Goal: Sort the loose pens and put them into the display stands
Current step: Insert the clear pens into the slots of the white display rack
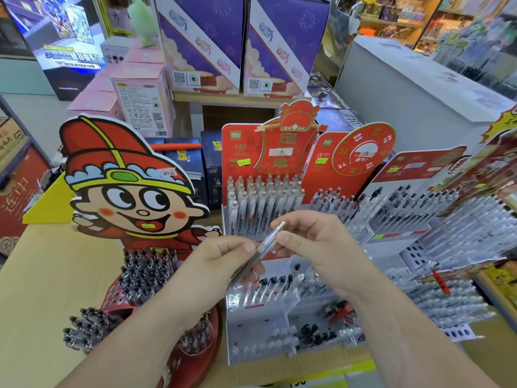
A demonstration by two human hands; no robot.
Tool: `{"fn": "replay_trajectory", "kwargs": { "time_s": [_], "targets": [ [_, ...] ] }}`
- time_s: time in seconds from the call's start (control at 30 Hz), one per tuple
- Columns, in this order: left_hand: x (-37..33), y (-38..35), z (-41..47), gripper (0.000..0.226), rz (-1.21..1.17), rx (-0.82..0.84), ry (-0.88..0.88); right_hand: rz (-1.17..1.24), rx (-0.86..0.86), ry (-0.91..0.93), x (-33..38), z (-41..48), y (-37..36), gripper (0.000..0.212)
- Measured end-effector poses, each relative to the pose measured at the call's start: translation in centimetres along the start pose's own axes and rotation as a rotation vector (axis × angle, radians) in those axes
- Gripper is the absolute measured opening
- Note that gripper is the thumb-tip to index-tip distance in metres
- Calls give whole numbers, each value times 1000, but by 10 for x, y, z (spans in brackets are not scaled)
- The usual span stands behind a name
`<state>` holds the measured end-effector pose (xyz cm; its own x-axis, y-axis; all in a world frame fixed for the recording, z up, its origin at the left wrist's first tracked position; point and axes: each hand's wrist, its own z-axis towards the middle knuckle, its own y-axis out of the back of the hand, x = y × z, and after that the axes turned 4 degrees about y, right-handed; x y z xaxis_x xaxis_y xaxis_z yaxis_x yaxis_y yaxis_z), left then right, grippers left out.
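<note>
The pen (263, 247) is held in the air, tilted, with its metal-coloured end pointing up and to the right. It sits above the clear tray (251, 329) and just in front of the red-backed stand (236, 148). The left hand (221, 264) pinches the lower barrel between thumb and fingers. The right hand (319, 247) pinches the upper barrel just below the metal end. Both hands therefore grip the same pen, and neither is free. The step in hand appears to be identification of the pen before placement. The main hazard is misfiling. The red-backed stand, the stands to the right (419, 169) and the cartoon-figure stand (126, 191) all carry rows of similar slim pens, and the markings on this barrel are too blurred to read. A second hazard is a drop at the handover. If one hand lets go before the other has a firm hold, the pen would likely fall among the mixed loose pens (313, 334) in the tray and have to be sorted again. A third hazard is crowding. The rows in the red-backed stand are closely packed, so a pen pushed in at an angle could tip its neighbours or jam against them. A reach over the stands could also knock the cardboard topper (296, 119).
</note>
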<state>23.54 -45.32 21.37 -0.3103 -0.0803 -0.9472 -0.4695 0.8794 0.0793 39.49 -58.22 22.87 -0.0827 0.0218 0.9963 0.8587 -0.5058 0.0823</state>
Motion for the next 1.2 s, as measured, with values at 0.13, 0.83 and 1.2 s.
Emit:
{"fn": "replay_trajectory", "kwargs": {
  "time_s": [0.13,0.83,1.2],
  "targets": [
    [1,-1,1,33,76,7,-21,-4,9,1,0,1,4,17],
    [5,15,23,18,217,-580,-324,-144,-194,214,21,25,-5,9],
    [9,20,42,18,268,-570,-364,-567,-225,326,16,44,-27,13]
  ]
}}
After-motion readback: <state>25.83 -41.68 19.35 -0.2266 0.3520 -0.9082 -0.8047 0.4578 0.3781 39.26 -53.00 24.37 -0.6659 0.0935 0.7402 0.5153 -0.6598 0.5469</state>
